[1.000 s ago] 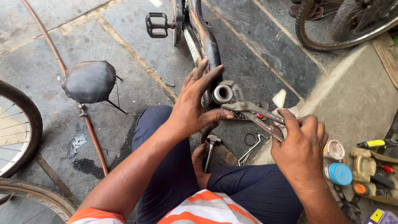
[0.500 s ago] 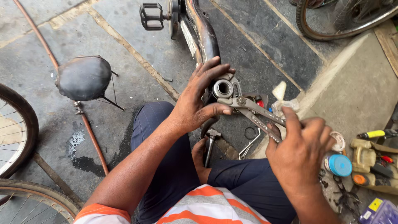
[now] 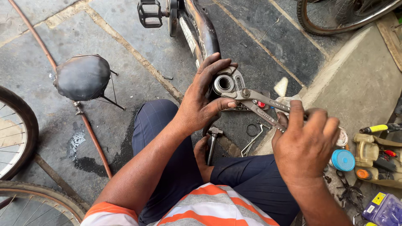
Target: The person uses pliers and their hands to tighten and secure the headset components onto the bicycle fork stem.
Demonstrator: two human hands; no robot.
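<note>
1. Grey stone paving (image 3: 125,37) makes up the floor, laid in large slabs with pale, crumbling joints; a dark wet stain lies on it left of the person's knee.
2. Taking the round metal bearing cup (image 3: 224,83) at the end of the black bicycle frame (image 3: 201,29) as the landmark: the frame runs up and away from it to a black pedal (image 3: 149,12) at the top edge.
3. Left hand (image 3: 201,104) lies just left of the cup, fingers spread along the frame and thumb pressed under the tool, bracing rather than closing round anything.
4. Grey pliers (image 3: 255,102) bite on the cup's right side, their handles slanting down and right from it.
5. Right hand (image 3: 305,146), down and right of the cup, is closed tight around those handles.
6. Below the cup, between the person's dark-trousered legs, a small hammer (image 3: 212,142) stands on the paving, with a bare foot beside it; a wire ring lies just right of it.
7. Far left of the cup, a black saddle (image 3: 82,77) sits on a rusty tube, and wheel rims show at the left edge.
8. Right of the cup a raised concrete ledge (image 3: 360,83) carries a blue lid (image 3: 342,160), a yellow-handled tool and cluttered bottles.
</note>
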